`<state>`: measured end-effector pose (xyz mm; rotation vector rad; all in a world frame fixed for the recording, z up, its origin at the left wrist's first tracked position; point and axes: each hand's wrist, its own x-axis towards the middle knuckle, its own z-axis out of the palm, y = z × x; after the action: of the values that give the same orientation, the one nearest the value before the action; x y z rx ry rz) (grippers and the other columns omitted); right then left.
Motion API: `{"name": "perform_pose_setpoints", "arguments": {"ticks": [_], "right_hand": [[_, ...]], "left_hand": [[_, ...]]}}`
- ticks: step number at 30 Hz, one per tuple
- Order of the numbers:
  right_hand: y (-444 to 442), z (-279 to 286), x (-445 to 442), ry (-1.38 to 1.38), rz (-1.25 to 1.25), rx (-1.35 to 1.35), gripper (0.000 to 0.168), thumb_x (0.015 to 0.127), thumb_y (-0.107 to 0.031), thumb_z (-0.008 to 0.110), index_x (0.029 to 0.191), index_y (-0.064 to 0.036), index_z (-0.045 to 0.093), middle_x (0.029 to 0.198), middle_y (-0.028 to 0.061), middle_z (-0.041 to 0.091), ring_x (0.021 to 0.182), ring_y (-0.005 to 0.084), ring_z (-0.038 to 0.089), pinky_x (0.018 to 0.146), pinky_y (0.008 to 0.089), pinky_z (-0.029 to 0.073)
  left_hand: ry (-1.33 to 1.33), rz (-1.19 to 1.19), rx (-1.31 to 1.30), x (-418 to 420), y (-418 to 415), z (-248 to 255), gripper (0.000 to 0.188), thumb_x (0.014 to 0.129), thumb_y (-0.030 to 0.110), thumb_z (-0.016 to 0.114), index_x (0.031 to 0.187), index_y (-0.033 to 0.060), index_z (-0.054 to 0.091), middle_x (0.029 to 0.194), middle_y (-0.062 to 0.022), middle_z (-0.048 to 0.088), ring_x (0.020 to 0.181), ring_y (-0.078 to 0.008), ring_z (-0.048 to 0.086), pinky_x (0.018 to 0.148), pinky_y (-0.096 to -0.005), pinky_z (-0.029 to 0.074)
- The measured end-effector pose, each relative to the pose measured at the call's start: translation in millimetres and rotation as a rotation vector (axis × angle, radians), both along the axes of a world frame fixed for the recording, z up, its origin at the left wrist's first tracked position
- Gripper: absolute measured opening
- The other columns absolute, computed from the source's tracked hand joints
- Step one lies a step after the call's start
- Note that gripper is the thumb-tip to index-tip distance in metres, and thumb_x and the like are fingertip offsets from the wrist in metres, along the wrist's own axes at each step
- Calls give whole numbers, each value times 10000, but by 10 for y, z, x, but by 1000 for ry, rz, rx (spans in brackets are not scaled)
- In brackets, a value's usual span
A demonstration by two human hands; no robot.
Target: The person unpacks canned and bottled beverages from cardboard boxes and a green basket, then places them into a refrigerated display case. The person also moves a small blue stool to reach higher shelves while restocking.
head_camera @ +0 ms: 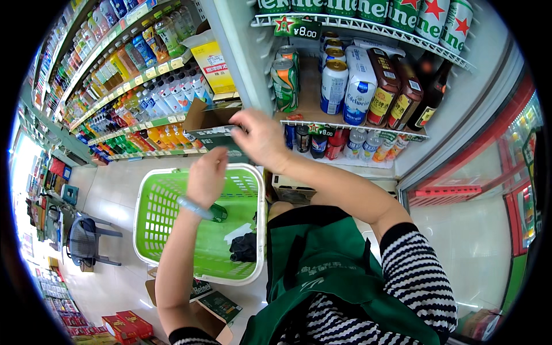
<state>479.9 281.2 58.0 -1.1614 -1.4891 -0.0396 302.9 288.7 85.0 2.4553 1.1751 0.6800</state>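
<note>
My right hand is at the edge of an open cardboard box, its thumb and fingers curled. Blur hides whether they grip the box edge. Over the far side of a green plastic shopping basket with a white rim is my left hand. Its fingers are bent close together near the box's lower front, and I see nothing in them. A bluish bracelet circles the left wrist. Inside the basket lie a green can, partly behind that wrist, a crumpled black cloth or bag and a white scrap.
An open fridge holds Heineken cans on its upper rack, and Edelweiss cans and cartons below. Drink shelves line the left. A yellow carton stands behind the box. Flattened cardboard and a plastic chair are on the floor.
</note>
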Motion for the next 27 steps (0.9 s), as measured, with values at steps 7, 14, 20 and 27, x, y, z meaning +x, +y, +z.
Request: {"name": "perform_pose_setpoints", "arguments": {"ticks": [7,14,20,27], "right_hand": [[384,20,1078,84,-354,-106,595,718,-100,710,1231,10,430,1172,203,503,1109,376,485,929,424,424],[708,-173,1297,260,-301,-224,714,745,-123,694,1335,55,333,1278,263,452,1179,416,458,982,437,402],[664,-241,1325,229,-320,-236,708,714,-101,693,1327,6,354,1178,211,447,1092,400,488,850,475,474],[339,-175,1253,225,-273,-130,557,723,-109,681,1218,-13,443,1124,235,564,976,423,583,780,487,489]], "left_hand": [[-357,41,61,1661,635,-58,448,859,140,590,1231,-85,483,1108,-270,593,1003,-373,593,885,-403,464],[-627,100,-233,2266,1236,-323,654,846,169,648,1327,-122,315,1254,-307,479,1169,-402,493,980,-406,395],[-368,195,59,2239,1103,-271,772,775,232,743,1355,-85,344,1207,-233,494,1075,-254,519,872,-335,458],[-376,100,146,2130,659,4,671,676,272,818,1173,-46,499,986,-226,646,899,-314,654,787,-380,513]]}}
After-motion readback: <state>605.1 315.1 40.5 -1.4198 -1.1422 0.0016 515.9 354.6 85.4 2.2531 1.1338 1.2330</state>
